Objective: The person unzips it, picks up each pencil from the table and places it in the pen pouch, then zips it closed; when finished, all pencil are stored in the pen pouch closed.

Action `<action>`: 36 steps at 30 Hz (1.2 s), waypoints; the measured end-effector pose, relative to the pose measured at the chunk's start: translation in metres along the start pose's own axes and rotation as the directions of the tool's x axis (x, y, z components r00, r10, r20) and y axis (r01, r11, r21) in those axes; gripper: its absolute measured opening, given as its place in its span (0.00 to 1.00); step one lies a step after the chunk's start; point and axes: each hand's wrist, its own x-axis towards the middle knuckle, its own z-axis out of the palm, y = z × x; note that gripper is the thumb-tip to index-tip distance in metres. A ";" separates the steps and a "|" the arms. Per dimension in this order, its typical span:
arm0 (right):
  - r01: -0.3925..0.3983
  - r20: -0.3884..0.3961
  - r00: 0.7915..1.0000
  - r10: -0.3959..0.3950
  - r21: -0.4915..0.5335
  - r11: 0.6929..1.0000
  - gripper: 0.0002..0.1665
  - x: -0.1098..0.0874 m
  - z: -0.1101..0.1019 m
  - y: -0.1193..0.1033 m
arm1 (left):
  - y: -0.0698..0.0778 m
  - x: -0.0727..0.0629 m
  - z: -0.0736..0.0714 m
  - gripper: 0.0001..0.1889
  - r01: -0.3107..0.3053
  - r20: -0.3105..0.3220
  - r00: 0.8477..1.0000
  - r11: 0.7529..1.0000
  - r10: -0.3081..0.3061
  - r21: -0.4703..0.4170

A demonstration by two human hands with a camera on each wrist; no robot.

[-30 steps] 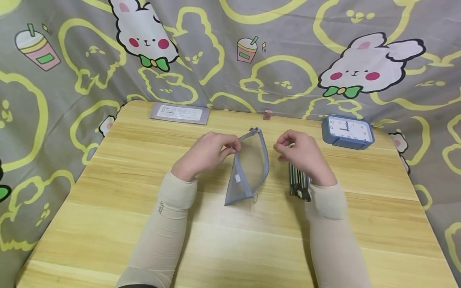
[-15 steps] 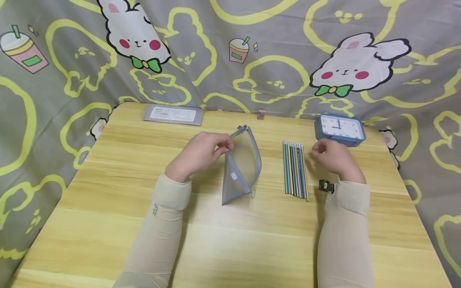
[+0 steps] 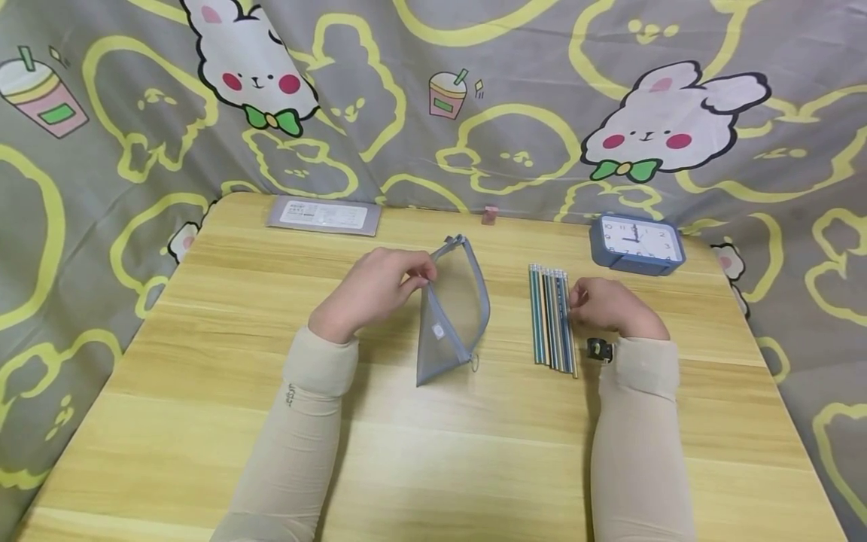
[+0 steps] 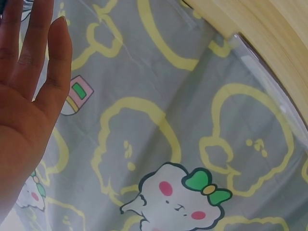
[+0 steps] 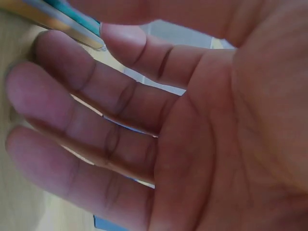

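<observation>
My left hand (image 3: 379, 290) pinches the upper edge of a grey mesh zip pouch (image 3: 450, 316). The pouch's mouth gapes toward the right, and a ring hangs at its near corner. To its right, several pencils (image 3: 552, 320) lie side by side in a row, metal-capped ends away from me. At the row's right edge are the fingertips of my right hand (image 3: 612, 307). In the right wrist view its fingers (image 5: 110, 110) are loosely bent, with thumb and forefinger close to a pencil (image 5: 79, 29). The left wrist view shows part of the left hand (image 4: 29, 91); the pouch is out of frame.
A blue clock (image 3: 638, 245) stands at the back right of the wooden table (image 3: 433, 467). At the back left lies a flat mauve packet (image 3: 323, 216) with a white label. A small reddish piece (image 3: 490, 215) sits at the back edge, before a patterned curtain (image 3: 379, 90).
My right hand first swung right, off the pencils, then came back left to the row's right edge. The left hand keeps its hold on the pouch. The head view has shifted slightly.
</observation>
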 end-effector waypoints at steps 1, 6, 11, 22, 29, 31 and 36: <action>-0.003 0.004 1.000 0.003 -0.002 1.000 0.07 0.000 0.000 0.000 | 0.000 0.000 0.000 0.06 0.000 0.000 1.000 1.000 0.000 0.001; -0.014 0.019 1.000 0.015 -0.032 0.999 0.06 0.001 0.001 -0.001 | 0.000 0.000 0.000 0.06 0.001 0.007 1.000 1.000 -0.001 0.008; -0.022 0.033 0.999 0.024 -0.059 0.998 0.08 0.002 0.000 -0.001 | 0.000 0.001 0.001 0.06 0.001 0.007 1.000 1.000 -0.001 0.010; -0.116 0.000 0.993 0.117 -0.134 0.984 0.11 0.003 0.000 -0.005 | 0.000 0.001 0.001 0.05 -0.008 -0.013 1.000 1.000 0.008 0.012; -0.177 -0.006 0.984 0.177 -0.133 0.975 0.18 0.003 0.000 -0.007 | 0.000 0.000 0.001 0.05 -0.009 -0.013 1.000 1.000 0.009 0.019; -0.177 -0.009 0.984 0.177 -0.123 0.976 0.18 0.002 -0.001 -0.006 | 0.000 0.000 0.001 0.05 -0.008 -0.012 1.000 1.000 0.009 0.020; -0.146 -0.034 0.989 0.144 -0.065 0.987 0.10 0.000 -0.005 -0.008 | 0.001 0.000 0.000 0.05 -0.008 -0.010 1.000 1.000 0.008 0.017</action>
